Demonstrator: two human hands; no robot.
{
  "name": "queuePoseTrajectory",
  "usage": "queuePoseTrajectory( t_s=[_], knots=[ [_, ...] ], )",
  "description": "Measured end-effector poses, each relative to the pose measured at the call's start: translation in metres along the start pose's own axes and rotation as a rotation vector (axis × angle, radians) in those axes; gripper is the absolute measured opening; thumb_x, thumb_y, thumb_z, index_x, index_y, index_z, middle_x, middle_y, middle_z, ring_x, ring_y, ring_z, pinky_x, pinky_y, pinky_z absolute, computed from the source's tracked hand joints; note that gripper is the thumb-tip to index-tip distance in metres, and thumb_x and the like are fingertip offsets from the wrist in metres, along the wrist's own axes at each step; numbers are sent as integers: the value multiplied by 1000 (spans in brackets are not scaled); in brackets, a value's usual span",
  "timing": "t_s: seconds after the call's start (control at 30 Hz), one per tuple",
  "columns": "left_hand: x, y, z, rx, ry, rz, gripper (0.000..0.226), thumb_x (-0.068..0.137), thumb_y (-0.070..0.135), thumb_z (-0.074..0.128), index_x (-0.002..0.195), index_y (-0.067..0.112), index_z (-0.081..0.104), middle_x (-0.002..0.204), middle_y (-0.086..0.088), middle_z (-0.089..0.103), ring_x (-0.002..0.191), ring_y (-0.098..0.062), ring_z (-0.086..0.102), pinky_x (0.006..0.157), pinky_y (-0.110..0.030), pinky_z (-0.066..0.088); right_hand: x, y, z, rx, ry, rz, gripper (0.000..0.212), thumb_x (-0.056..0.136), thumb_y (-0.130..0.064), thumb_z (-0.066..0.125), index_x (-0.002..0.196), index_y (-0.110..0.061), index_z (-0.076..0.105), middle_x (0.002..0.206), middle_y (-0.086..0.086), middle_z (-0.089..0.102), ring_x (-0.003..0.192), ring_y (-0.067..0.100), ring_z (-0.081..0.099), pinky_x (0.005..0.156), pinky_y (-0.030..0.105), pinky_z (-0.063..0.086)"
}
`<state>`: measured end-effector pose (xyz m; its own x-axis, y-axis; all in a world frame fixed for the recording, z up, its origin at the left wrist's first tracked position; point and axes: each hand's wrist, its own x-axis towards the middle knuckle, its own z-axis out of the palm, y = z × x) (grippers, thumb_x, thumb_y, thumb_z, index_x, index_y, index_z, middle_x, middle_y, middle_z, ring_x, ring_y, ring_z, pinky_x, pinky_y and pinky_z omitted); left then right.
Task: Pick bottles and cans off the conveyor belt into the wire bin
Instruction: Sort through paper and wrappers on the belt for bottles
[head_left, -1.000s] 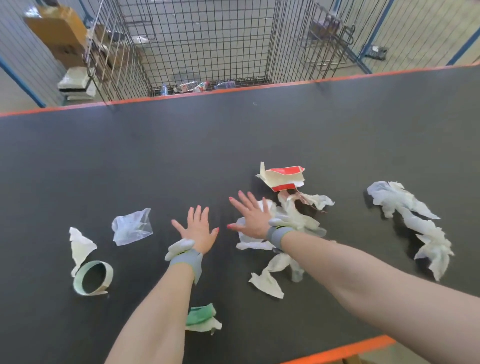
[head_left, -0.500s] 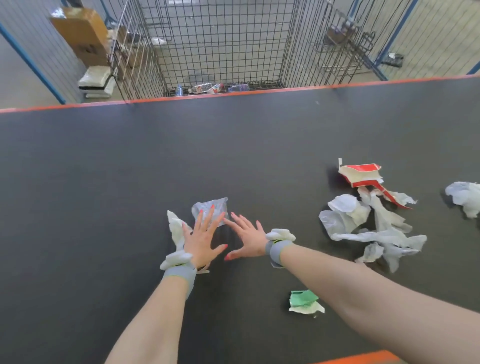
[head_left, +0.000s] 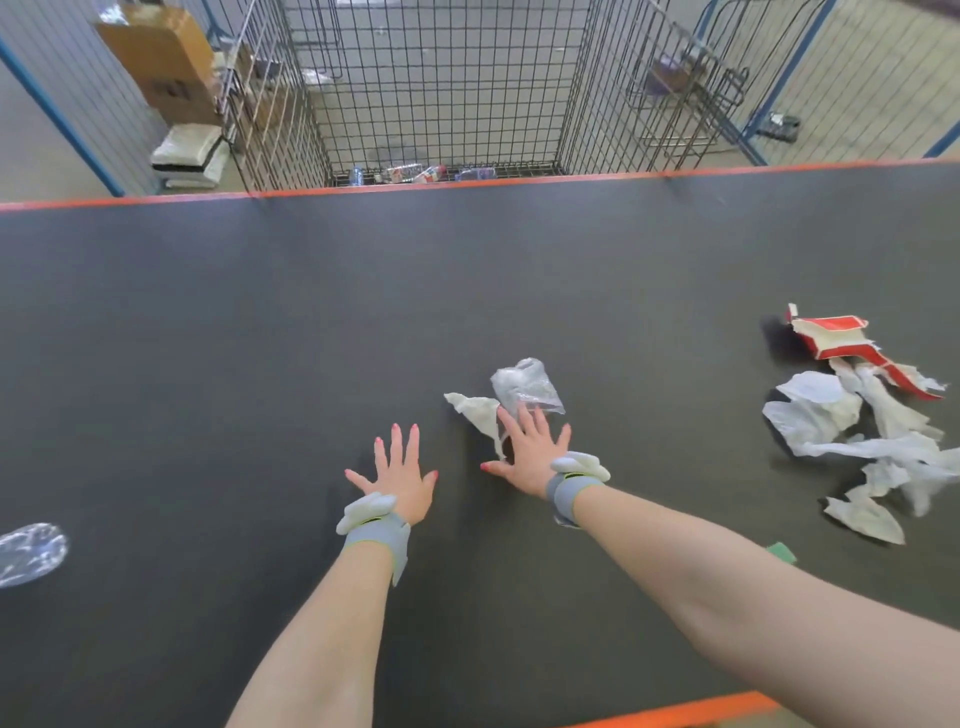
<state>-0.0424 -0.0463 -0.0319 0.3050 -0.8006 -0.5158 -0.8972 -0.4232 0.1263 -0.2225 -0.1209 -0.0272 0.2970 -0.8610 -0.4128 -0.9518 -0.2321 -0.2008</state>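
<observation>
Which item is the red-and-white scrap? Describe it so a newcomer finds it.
Look along the dark conveyor belt to its right side, where white paper scraps lie piled. At the pile's far end sits the torn carton piece, the only red-and-white item there.

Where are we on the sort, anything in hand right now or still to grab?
Done: a few bottles and cans already lie on the floor of the wire bin. In hand: nothing; left hand and right hand are spread open over the belt. Left: only a clear crushed item at the left edge might be a bottle; the rest looks like paper and film.
</observation>
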Motion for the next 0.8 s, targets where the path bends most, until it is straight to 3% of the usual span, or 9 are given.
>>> queuePoseTrajectory(
  t_s=[0.23, 0.33, 0.4, 0.47, 0.53, 0.6, 0.67, 0.8],
  knots=[
    [-3, -7, 5, -37, -59, -134, 72, 99, 44, 35, 153, 25, -8, 158, -13, -20, 148, -27, -14, 110, -66, 11, -6, -18, 6, -28, -70, -133, 89, 87, -53, 59, 153, -38, 1, 162, -5, -12, 150, 22, -9, 119, 54, 4],
    [-3, -9, 6, -75, -135, -25, 65, 100, 38, 38, 154, 21, 6, 161, -8, -4, 149, -26, 1, 116, -54, 17, -5, -24, 13, -53, -240, -142, 89, 87, -55, 59, 154, -37, 2, 162, -4, -11, 150, 23, -8, 118, 54, 6],
    [-7, -10, 4, -190, -96, 76, 59, 99, 34, 42, 152, 22, 19, 158, -3, 17, 145, -23, 20, 111, -46, 29, -4, -27, 16, -51, -305, -52, 84, 89, -51, 58, 154, -28, 11, 162, 2, -1, 149, 30, 3, 118, 49, 14],
    [-12, -15, 0, -293, 27, 93, 51, 98, 29, 45, 146, 23, 32, 147, -1, 39, 135, -21, 38, 104, -39, 37, -5, -33, 15, -38, -203, 72, 64, 92, -41, 55, 146, -14, 32, 154, 11, 23, 140, 34, 26, 113, 44, 28],
    [-16, -25, -6, -234, 152, 64, 47, 95, 22, 47, 141, 24, 39, 140, 0, 45, 130, -19, 41, 103, -37, 34, -6, -39, 8, -4, -106, 149, 46, 95, -33, 51, 133, -9, 44, 141, 12, 38, 131, 31, 38, 105, 41, 35],
    [-18, -41, -10, -155, 187, 18, 55, 89, 13, 50, 141, 27, 37, 145, 3, 38, 135, -17, 32, 110, -41, 25, -6, -45, 3, 79, -74, 140, 43, 95, -28, 50, 133, -9, 43, 138, 12, 39, 129, 31, 40, 102, 40, 36],
    [-22, -61, -11, -76, 153, -34, 73, 80, 10, 55, 145, 30, 27, 155, 3, 19, 144, -16, 13, 115, -54, 13, -7, -53, 3, 118, -86, 72, 49, 94, -27, 52, 139, -12, 37, 141, 10, 35, 131, 30, 38, 102, 40, 37],
    [-36, -92, -13, 181, 99, -64, 115, 72, 9, 60, 147, 36, -22, 155, -2, -30, 145, -29, -24, 107, -69, -6, -11, -77, 6, 161, -126, -51, 65, 93, -25, 54, 149, -19, 22, 152, 6, 23, 136, 29, 33, 105, 40, 35]
  ],
)
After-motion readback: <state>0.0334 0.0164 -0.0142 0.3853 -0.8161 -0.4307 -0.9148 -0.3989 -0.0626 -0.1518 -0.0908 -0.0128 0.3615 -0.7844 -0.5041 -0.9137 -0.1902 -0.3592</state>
